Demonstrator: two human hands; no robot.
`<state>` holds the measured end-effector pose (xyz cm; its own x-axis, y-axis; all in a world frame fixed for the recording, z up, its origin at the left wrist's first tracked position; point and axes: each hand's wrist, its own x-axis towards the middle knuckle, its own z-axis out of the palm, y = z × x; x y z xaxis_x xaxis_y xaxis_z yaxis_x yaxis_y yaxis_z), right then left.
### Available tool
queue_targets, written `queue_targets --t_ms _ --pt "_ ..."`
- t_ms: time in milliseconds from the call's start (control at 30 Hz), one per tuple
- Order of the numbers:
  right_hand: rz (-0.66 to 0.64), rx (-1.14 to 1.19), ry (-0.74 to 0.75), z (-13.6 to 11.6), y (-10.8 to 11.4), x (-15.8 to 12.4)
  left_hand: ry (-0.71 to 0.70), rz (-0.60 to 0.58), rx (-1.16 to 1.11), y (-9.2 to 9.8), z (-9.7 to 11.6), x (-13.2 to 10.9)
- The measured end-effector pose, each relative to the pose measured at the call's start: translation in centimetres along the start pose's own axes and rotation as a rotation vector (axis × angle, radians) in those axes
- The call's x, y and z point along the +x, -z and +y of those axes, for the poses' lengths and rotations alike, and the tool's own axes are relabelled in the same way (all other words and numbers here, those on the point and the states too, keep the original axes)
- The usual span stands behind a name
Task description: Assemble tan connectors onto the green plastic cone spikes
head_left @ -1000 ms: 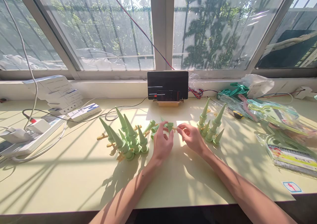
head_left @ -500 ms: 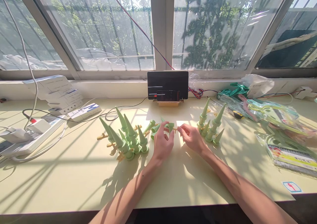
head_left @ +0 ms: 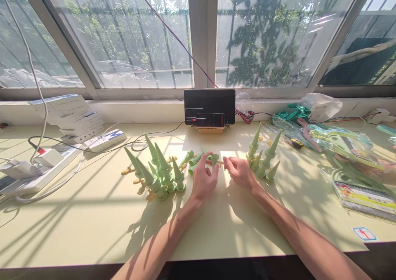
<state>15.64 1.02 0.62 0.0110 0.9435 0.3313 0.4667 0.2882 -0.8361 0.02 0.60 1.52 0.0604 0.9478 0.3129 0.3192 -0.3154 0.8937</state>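
Near the middle of the table, my left hand [head_left: 204, 177] pinches a short green plastic cylinder [head_left: 215, 158] between thumb and fingers. My right hand [head_left: 239, 170] is closed on a small tan peg-like piece [head_left: 220, 162], whose tip meets the cylinder's right side. Whether the peg sits inside the cylinder I cannot tell. Behind my left hand lie loose green tubes [head_left: 194, 161], partly hidden by my fingers. To the left stands a cluster of green cone-topped towers [head_left: 165, 170] with tan pieces sticking out. A smaller group of cone-topped towers [head_left: 266, 160] stands just right of my right hand.
A black tablet [head_left: 210, 102] with a phone [head_left: 210, 119] in front leans by the window. White boxes [head_left: 69, 115] and a power strip [head_left: 46, 168] with cables occupy the left. Plastic bags of green parts [head_left: 346, 142] and a yellow-black tool [head_left: 296, 143] lie on the right.
The cylinder, the peg and my fingertips have shifted very slightly to the right. A light green strip now shows at the far right edge. The towers have not moved.
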Motion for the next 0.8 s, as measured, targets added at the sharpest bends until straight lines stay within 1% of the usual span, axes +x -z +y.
queue_targets --t_ms 300,433,667,800 --pt "0.006 0.060 -0.021 -0.02 0.04 0.06 0.041 -0.033 -0.042 -0.06 -0.19 -0.01" --pt "0.027 0.070 -0.006 -0.04 0.05 0.05 0.066 -0.039 -0.076 -0.10 -0.21 -0.06" --pt "0.029 0.119 0.020 -0.03 0.08 -0.09 0.128 -0.051 -0.117 -0.13 -0.20 0.02" --pt "0.019 0.128 0.005 -0.03 0.09 -0.05 0.115 -0.044 -0.104 -0.13 -0.14 0.00"
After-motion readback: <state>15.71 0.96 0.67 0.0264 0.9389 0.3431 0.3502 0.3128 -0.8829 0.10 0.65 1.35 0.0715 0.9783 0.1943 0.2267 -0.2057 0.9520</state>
